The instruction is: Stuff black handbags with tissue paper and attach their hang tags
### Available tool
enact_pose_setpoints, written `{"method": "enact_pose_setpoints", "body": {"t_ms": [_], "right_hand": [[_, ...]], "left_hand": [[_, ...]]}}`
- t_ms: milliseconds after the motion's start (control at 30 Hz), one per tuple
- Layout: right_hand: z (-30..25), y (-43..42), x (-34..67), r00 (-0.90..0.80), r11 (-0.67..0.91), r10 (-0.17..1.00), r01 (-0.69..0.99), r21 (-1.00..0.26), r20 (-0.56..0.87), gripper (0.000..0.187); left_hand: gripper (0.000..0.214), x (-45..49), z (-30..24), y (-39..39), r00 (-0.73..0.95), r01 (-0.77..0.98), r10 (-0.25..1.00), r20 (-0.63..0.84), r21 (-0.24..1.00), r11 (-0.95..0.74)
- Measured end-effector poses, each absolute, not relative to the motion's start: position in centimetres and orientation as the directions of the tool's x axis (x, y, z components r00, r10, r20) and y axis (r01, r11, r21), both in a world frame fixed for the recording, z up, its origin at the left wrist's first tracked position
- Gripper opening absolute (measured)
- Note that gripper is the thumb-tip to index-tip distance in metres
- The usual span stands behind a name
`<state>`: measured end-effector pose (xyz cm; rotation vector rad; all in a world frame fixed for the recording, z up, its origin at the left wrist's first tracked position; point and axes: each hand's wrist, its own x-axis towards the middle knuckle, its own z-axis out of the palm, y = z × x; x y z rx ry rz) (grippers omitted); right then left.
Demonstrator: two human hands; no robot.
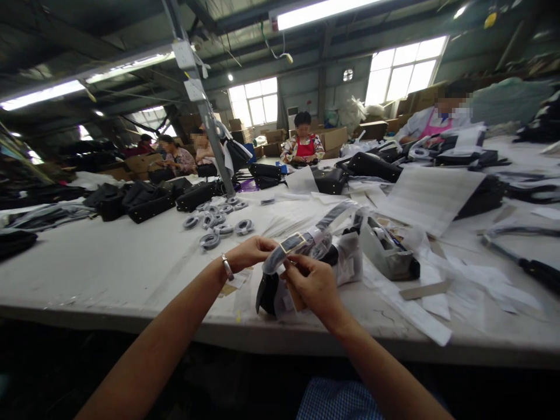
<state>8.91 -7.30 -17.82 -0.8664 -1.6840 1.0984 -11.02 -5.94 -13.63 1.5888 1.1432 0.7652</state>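
A dark bag strap wrapped in clear plastic, with a gold rectangular buckle, arches over a black handbag near the table's front edge. My left hand, with a silver bracelet on its wrist, is closed on the strap's left side, its fingertips partly behind it. Below the buckle, my right hand pinches at the strap's lower edge. A brown card hangs just under my right fingers; whether they also grip it is hidden. White wrapping covers part of the bag's right side.
Several coiled, wrapped straps lie left of the bag. To the right are an open grey pouch, loose paper strips and white sheets. A metal post rises behind. Black bags and several co-workers are across the table.
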Motion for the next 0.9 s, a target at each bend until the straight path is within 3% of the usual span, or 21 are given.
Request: {"method": "enact_pose_setpoints", "body": {"t_ms": [133, 300, 667, 900], "right_hand": [[-18.2, -7.3, 9.1, -0.339, 0.311, 0.897, 0.027, -0.950, 0.284, 0.030], [-18.6, -7.0, 8.8, -0.344, 0.341, 0.893, 0.094, -0.936, 0.291, 0.032], [-18.1, -6.9, 8.7, -0.431, 0.406, 0.843, 0.118, -0.906, 0.322, 0.030], [-18.1, -7.1, 9.3, -0.417, 0.399, 0.847, 0.090, -0.913, 0.329, 0.033]], "left_hand": [[0.042, -11.8, -14.1, -6.8, 0.274, 0.272, 0.961, -0.023, 0.961, -0.055], [0.054, -11.8, -13.9, -7.0, 0.365, 0.260, 0.929, -0.062, 0.965, -0.037], [0.038, -11.5, -14.0, -5.8, 0.408, 0.320, 0.909, -0.084, 0.946, -0.056], [0.028, -11.9, -14.1, -6.5, 0.292, 0.273, 0.956, -0.041, 0.961, -0.043]]}}
